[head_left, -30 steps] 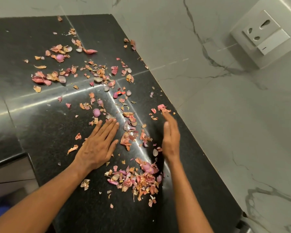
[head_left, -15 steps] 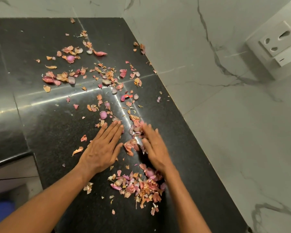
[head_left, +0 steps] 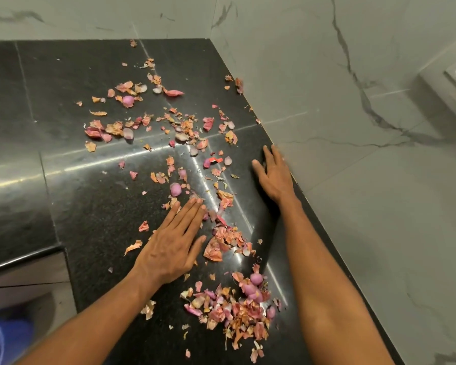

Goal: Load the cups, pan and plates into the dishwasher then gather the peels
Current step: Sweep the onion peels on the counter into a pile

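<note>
Plainly, neither hand grasps anything: the left hand (head_left: 173,245) lies flat with straight fingers on the black counter (head_left: 95,206), and the right hand (head_left: 273,175) rests open beside the marble wall (head_left: 353,127). Most peels (head_left: 229,309) lie between and beyond them; a hasty sweep might flick light flakes off the counter's edge.

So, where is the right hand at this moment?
In the head view the right hand lies flat, fingers straight, on the black stone counter, beside the grey marble wall, right of the scattered pink onion peels.
</note>
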A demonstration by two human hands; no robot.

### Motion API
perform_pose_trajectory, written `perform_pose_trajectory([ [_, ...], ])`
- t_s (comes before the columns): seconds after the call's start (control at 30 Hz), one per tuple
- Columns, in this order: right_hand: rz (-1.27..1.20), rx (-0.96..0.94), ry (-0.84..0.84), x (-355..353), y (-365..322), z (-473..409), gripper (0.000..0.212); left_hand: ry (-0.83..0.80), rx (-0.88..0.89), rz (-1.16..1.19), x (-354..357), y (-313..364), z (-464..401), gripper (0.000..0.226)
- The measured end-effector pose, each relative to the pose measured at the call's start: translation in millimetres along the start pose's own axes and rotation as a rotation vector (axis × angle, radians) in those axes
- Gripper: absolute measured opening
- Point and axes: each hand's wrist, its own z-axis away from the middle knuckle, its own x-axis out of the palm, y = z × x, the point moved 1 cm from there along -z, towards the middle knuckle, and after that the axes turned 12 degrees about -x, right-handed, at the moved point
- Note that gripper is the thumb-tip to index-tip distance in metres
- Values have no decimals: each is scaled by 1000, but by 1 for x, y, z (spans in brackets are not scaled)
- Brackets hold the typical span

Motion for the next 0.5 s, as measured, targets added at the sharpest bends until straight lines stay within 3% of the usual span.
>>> perform_pose_trajectory([
  [0.07, 130, -41, -22, 10, -6, 2, 74, 3, 1, -1, 0, 0, -1, 67],
  [0.2, 113, -234, -67, 23, -42, 53, 65, 9, 2, -4, -2, 0, 0, 66],
  [0.37, -280, -359, -104, 28, -93, 152, 49, 18, 2, 18, -3, 1, 1, 65],
  [0.5, -448, -132, 198, 12, -83, 158, 45, 19, 1, 32, -3, 2, 2, 64],
])
